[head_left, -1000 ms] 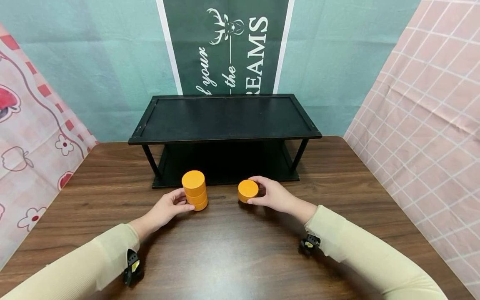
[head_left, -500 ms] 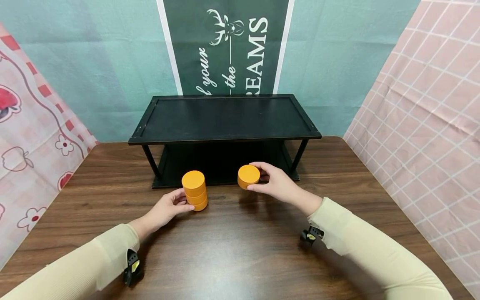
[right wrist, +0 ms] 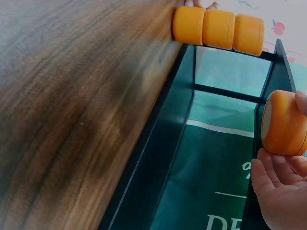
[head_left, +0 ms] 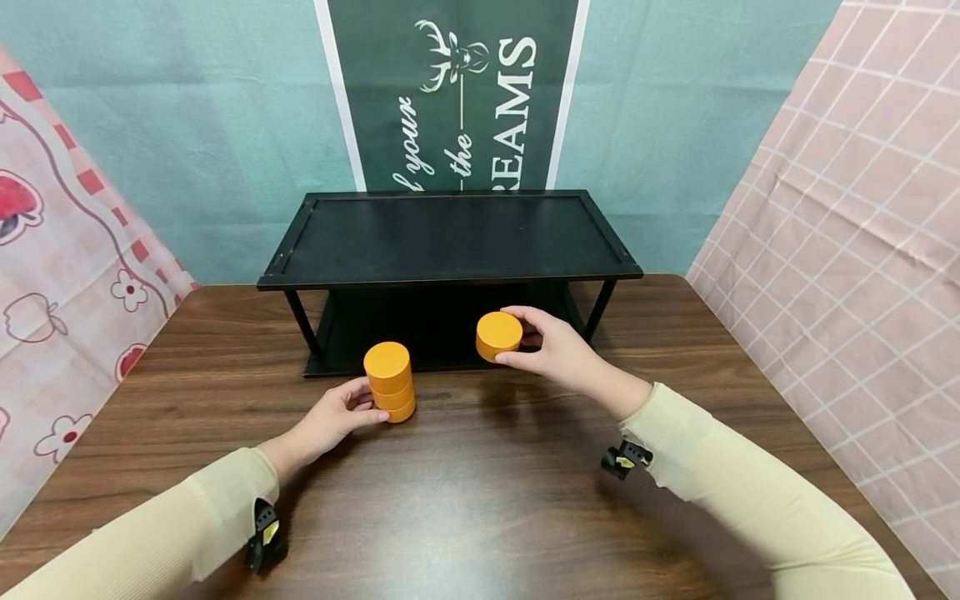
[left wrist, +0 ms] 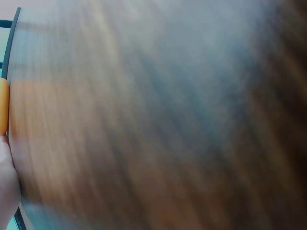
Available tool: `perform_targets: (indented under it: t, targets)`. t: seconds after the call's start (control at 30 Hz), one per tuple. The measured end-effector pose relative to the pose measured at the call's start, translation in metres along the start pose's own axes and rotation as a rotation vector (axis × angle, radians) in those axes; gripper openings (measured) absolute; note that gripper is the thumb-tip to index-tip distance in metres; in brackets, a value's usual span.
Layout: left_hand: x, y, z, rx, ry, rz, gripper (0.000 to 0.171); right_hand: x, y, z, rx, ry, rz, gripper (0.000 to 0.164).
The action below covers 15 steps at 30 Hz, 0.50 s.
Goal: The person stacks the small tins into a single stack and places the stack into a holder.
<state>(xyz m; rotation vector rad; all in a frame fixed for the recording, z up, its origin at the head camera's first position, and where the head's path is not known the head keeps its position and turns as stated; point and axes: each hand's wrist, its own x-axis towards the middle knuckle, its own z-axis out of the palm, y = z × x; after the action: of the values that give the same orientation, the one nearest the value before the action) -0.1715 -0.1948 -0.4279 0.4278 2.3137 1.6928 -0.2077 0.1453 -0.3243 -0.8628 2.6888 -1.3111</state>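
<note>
In the head view, three round orange tins [head_left: 388, 382] stand stacked upright on the table, left of the middle. My left hand [head_left: 337, 417] holds this stack low down, thumb on the near side and fingers behind. A single matching orange tin [head_left: 498, 336] is raised off the table, before the shelf's open front. My right hand [head_left: 558, 354] grips it from the right between thumb and fingers. The right wrist view shows the pale underside of this held tin [right wrist: 285, 123]. Only an edge of the stack [left wrist: 4, 106] appears in the left wrist view.
A black two-tier shelf [head_left: 450, 237] stands at the back of the brown wooden table [head_left: 450, 500]. Its thin posts [head_left: 300, 322] rise at both ends. Printed cloths hang behind and at both sides, with a pink checked cloth [head_left: 862, 250] on the right.
My right hand has lifted the single tin from the table, up and away from me toward the shelf. The left hand and the stack stay where they were.
</note>
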Motion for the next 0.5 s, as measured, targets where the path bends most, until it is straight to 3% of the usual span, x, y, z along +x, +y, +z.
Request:
perform_targets:
  t: [0.5]
  targets:
    - [0.0,-0.001,0.0,-0.002,0.001,0.004,0.055,0.006,-0.014,-0.013,-0.002,0.024,0.017,0.063]
